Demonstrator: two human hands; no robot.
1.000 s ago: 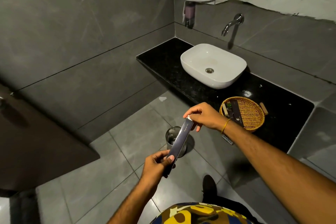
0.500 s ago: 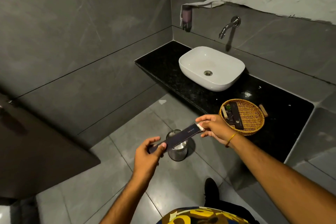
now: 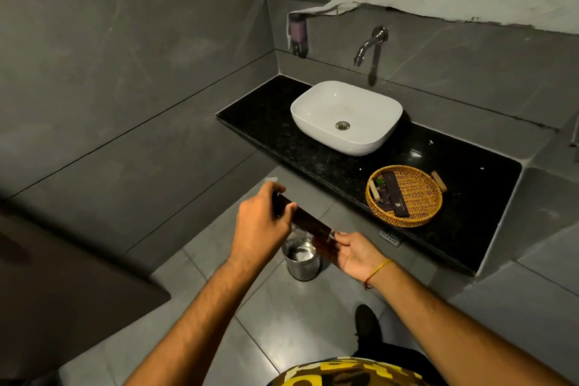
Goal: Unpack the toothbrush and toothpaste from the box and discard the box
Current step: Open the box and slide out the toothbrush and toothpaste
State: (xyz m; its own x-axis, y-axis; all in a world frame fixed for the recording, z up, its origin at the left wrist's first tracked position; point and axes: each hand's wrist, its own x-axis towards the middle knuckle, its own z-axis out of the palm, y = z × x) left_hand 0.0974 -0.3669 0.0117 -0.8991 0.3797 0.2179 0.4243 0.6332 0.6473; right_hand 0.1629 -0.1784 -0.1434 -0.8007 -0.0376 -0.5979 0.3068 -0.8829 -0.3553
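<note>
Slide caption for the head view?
Both hands, left hand and right hand, grip a dark box above a steel bin.

dim, muted light; glare on the white basin (image 3: 346,117); wide-angle bending at edges; hands slightly motion-blurred.

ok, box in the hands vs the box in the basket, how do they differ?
The held box is off the counter, gripped at its ends by the left hand and right hand, above the bin; the basket box lies flat and untouched in the basket. The held box runs crosswise, the basket box roughly lengthwise. Both are long, slim and dark.
</note>
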